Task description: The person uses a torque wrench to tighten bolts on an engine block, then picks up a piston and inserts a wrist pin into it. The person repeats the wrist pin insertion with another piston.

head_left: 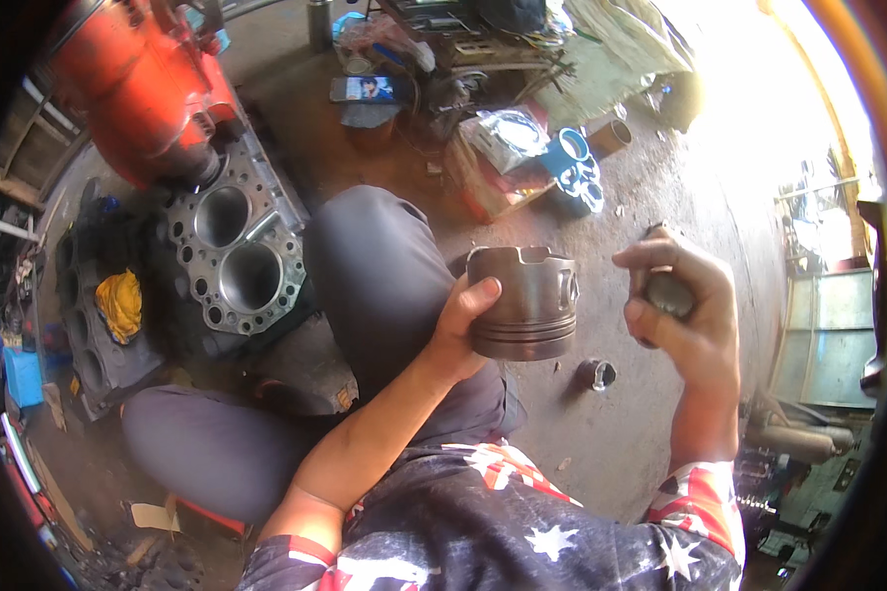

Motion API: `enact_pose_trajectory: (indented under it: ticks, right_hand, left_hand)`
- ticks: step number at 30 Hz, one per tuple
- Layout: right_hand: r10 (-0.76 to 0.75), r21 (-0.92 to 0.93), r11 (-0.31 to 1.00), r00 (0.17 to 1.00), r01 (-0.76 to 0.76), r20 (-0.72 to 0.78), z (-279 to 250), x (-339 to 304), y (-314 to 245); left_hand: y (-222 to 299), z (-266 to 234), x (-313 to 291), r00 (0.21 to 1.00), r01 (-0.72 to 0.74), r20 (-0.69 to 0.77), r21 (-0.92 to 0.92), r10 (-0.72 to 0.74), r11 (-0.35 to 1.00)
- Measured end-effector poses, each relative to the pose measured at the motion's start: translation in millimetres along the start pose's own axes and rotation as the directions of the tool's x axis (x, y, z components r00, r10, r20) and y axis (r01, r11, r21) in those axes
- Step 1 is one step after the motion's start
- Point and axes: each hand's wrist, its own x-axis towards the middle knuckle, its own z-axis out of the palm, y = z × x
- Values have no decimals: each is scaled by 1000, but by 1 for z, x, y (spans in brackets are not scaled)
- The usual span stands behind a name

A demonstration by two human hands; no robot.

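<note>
The left hand [460, 330] covers the near side of the piston [524, 301]. The right hand [688, 310] wraps a dark pin [668, 293], so only 1 patch shows. Glare washes out the upper right of the frame. The red engine [138, 79] is cut off at the upper left.

At ten o'clock lies a grey metal engine block with two round cylinder bores [235, 254]. A yellow crumpled rag [120, 303] is at nine, blue cylindrical sleeves [574, 169] at one.
</note>
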Motion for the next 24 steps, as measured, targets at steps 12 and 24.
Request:
enact_pose_trajectory:
  ticks: [12, 24]
  right_hand:
    - [76, -1, 997, 977, -78, -198, -17, -11, 8]
    - [-167, -325, 930, 985, 171, 40, -3, 6, 1]
  left_hand:
    - [-1, 1, -5, 1000, -15, -16, -64, 14, 998]
    - [-5, 8, 1, 998, 4, 59, 84, -9, 996]
